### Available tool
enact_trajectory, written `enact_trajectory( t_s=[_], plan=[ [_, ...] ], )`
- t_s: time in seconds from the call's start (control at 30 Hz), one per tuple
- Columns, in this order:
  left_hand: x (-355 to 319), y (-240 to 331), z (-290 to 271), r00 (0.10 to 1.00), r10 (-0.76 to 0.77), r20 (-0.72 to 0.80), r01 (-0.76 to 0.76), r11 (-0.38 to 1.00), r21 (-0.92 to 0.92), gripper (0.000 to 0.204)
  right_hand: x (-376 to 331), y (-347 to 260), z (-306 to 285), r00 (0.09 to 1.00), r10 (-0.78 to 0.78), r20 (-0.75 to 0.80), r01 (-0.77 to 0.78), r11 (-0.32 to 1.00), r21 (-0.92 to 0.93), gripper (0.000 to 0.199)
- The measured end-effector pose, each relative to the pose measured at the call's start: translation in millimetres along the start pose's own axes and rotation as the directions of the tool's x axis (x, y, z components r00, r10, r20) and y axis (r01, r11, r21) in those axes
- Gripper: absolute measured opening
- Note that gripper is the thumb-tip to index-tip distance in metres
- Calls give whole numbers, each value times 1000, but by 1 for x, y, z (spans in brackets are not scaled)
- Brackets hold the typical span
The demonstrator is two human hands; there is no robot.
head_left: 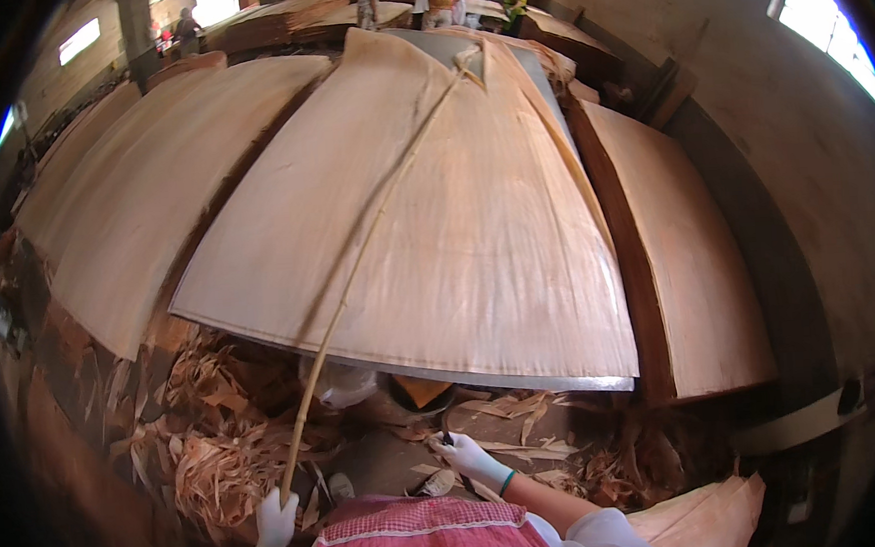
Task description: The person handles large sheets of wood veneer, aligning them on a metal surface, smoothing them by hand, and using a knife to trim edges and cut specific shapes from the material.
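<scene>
My left hand (275, 524), in a white glove, is closed round the near end of a long bamboo pole (344, 297). The pole slants up and away over a large pale wood veneer sheet (436, 243), its tip at the sheet's far edge, where the veneer is folded and bunched. My right hand (469, 460), also gloved in white, is closed near the table's front edge on a small dark tool (448, 438), whose kind I cannot make out. The veneer lies on a metal-edged table (564, 381) and covers most of it.
Stacks of veneer stand left (190, 158) and right (692, 258) of the table. Veneer scraps (220, 477) heap on the floor at my left. A loose veneer piece (708, 518) lies at lower right. Several people work at the far end, one in a yellow top (515, 0).
</scene>
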State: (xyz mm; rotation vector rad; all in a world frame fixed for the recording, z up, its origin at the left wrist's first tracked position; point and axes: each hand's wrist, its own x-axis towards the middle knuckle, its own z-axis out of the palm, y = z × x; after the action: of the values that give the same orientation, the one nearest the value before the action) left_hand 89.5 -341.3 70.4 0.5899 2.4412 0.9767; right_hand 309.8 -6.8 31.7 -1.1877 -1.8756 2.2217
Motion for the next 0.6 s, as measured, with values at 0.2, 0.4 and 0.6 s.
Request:
enact_trajectory(
  t_s=[0.2, 0.4, 0.6],
  plan=[
    [-106, -112, -89, 948, -252, 195, 250, 968, 38, 26, 81, -68, 122, 972, -187, 142, 182, 982, 51, 32],
    [-153, -206, -161, 945, -325, -38, 316, 936, -154, 21, 110, -131, 317, 956, -246, 162, 187, 932, 311, 34],
    [-86, -216, -221, 951, -240, -195, 256, 965, 59, 21, 140, -197, 431, 882, -316, 350, 295, 949, 112, 40]
  ],
)
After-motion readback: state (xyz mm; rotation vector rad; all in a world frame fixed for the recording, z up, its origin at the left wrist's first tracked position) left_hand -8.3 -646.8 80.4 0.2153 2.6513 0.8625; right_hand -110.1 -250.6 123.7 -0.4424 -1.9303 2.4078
